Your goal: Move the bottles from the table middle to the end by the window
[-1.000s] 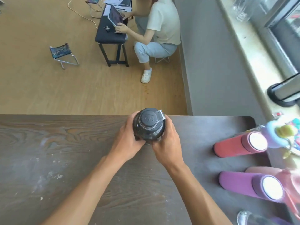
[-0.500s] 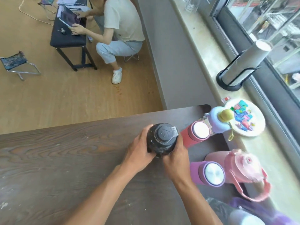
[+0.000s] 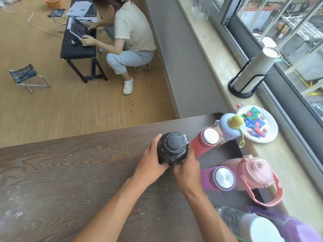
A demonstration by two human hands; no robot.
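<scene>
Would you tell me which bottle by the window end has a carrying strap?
The big pale pink bottle beside the purple flask; its looped pink strap hangs from the lid.

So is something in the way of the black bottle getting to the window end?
Yes. The red bottle stands right beside the black bottle on the window side, with the purple bottle nearer the camera.

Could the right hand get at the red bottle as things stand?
Probably not at once: the right hand, with the left hand, is wrapped round the black bottle. The red bottle stands just beyond, nothing between, so once freed it looks reachable.
</scene>
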